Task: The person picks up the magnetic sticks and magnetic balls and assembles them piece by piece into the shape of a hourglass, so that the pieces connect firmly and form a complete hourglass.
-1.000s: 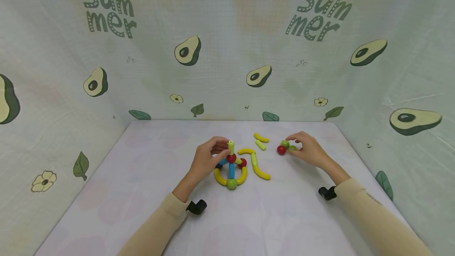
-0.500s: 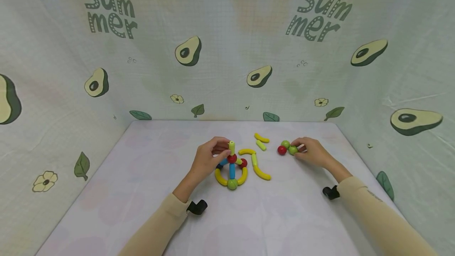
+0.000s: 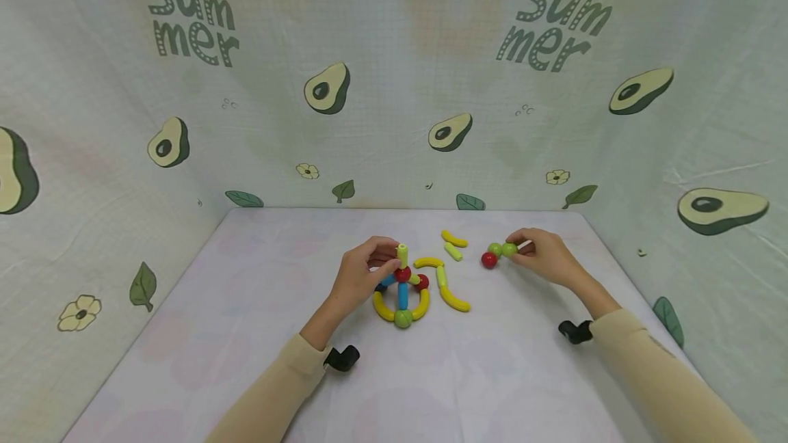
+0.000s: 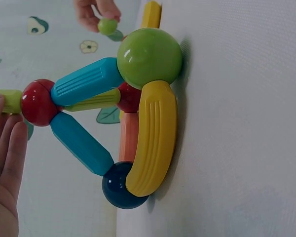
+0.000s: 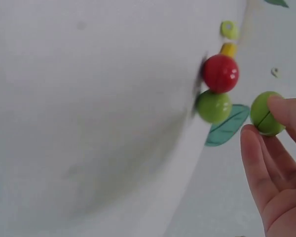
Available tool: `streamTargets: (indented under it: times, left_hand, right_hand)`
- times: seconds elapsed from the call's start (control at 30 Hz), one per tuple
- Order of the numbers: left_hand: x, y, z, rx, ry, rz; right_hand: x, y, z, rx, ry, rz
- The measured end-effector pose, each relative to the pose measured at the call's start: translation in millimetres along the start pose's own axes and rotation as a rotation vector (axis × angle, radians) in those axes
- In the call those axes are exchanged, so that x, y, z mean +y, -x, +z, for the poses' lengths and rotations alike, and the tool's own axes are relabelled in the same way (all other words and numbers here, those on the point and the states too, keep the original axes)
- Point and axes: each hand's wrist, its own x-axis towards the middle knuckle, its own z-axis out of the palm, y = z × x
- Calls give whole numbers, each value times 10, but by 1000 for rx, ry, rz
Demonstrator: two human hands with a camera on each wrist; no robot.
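My left hand (image 3: 362, 271) pinches a light green stick (image 3: 402, 254) that stands upright on top of a toy frame built from sticks and balls. Under that stick is a red ball (image 4: 38, 102), from which blue sticks (image 4: 84, 144) and another light green one slope down. Curved yellow sticks (image 4: 155, 138) join a green ball (image 4: 149, 58) and a dark blue ball (image 4: 122, 186) at the base. Between thumb and fingertips, my right hand (image 3: 543, 257) holds a green ball (image 5: 266, 113), raised off the table beside another green ball (image 5: 213, 106) and a red one (image 5: 220, 73).
Right of the frame lies a chain of two curved yellow sticks (image 3: 454, 300) with a light green stick (image 3: 440, 276) between them. Farther back are a loose yellow stick (image 3: 454, 238) and a short light green stick (image 3: 453, 251). Patterned cloth (image 3: 382, 156) walls the table's back and sides.
My right hand has drawn back from the group of balls, then lifted one green ball from the table. The left hand stays on the frame's top stick.
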Motion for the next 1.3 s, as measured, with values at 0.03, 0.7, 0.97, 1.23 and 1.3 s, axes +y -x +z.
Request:
streamTargets:
  times: [0.03, 0.7, 0.97, 1.23, 1.3]
  left_hand:
    - [0, 1, -2, 1, -3, 1]
    - [-10, 0, -21, -2, -8, -12]
    - [-6, 4, -23, -3, -10, -2]
    - [19, 16, -22, -7, 8, 14]
    - [25, 17, -21, -7, 16, 20]
  right_hand:
    - [-71, -12, -8, 9, -9, -12]
    - [-1593, -337, 253, 20, -296, -283]
    - [-1770, -376, 347, 43, -332, -318]
    - [-1813, -380, 461, 54, -334, -309]
    - [-1830, -376, 479, 51, -335, -307]
